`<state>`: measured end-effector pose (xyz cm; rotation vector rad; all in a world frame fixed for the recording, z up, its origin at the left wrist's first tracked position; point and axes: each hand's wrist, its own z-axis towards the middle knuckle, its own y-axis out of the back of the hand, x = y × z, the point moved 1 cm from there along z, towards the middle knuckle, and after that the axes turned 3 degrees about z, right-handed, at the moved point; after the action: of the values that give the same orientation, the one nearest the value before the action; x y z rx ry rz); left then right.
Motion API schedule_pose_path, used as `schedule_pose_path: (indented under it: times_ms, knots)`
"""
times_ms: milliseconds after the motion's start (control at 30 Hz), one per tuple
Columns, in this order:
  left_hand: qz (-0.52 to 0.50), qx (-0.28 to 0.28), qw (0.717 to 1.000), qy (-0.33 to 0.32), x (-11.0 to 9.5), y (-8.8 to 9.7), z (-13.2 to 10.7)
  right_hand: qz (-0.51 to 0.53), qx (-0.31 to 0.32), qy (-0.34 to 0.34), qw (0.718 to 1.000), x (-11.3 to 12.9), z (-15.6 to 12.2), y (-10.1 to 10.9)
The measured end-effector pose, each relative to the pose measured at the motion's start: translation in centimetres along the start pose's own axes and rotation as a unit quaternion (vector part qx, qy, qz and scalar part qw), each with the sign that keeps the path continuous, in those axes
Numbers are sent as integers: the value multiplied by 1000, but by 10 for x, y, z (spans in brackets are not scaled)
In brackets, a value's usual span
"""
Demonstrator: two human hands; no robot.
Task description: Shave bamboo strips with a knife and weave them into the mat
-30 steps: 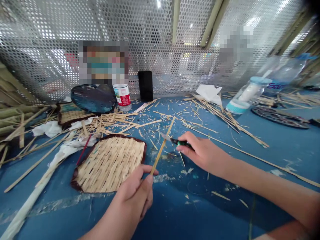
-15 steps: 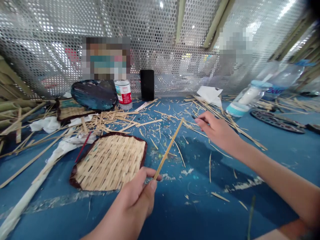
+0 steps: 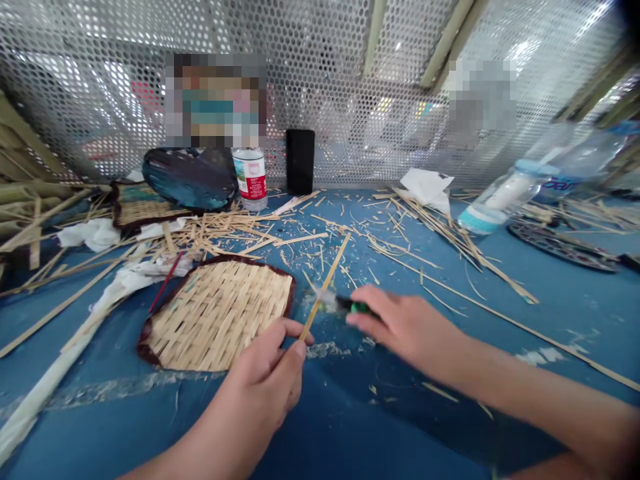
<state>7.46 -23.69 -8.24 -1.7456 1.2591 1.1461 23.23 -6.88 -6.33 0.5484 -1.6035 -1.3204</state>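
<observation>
Between the thumb and fingers of my left hand [image 3: 267,370] is a narrow bamboo strip [image 3: 334,270], slanting up and away to the right. My right hand [image 3: 407,327] is closed around a small knife [image 3: 359,307] with a black and green handle. Its blade is blurred by motion and meets or crosses the strip a little above my left fingertips; whether it touches cannot be told. Just left of the strip lies a woven bamboo mat [image 3: 220,317] with a dark brown edging, partly behind my left hand.
Bamboo scraps [image 3: 215,230] litter the blue table [image 3: 350,427]. Along the back stand a labelled bottle [image 3: 251,180], a black phone [image 3: 300,162] and a dark oval object [image 3: 190,179]. A clear jar [image 3: 503,200] and a paint palette [image 3: 563,248] are at right. One long strip [image 3: 505,317] crosses the right side.
My right hand has come down and left, bringing the knife to the strip. My left hand still grips the strip, nearly in place. The long strip on the right now shows.
</observation>
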Motion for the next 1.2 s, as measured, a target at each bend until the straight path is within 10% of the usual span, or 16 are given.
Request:
schedule_pose_path:
  times_ms: [167, 367, 700, 967, 1100, 1200]
  knots:
    - [17, 13, 1000, -13, 2, 2, -5, 71, -154, -76, 983, -27, 7, 18]
    - [-3, 4, 1000, 1, 0, 1, 0, 89, 61, 56, 993, 27, -18, -5]
    - [-46, 6, 999, 23, 2, 0, -2, 49, 56, -5, 997, 17, -1, -3]
    - [-16, 29, 999, -15, 8, 1, -2, 73, -210, -156, 962, -60, 19, 31]
    - [-41, 0, 999, 4, 8, 2, 2, 82, -4, 31, 996, -4, -2, 8]
    - [-38, -17, 999, 15, 6, 2, 2, 43, 39, 85, 995, 23, -8, -3]
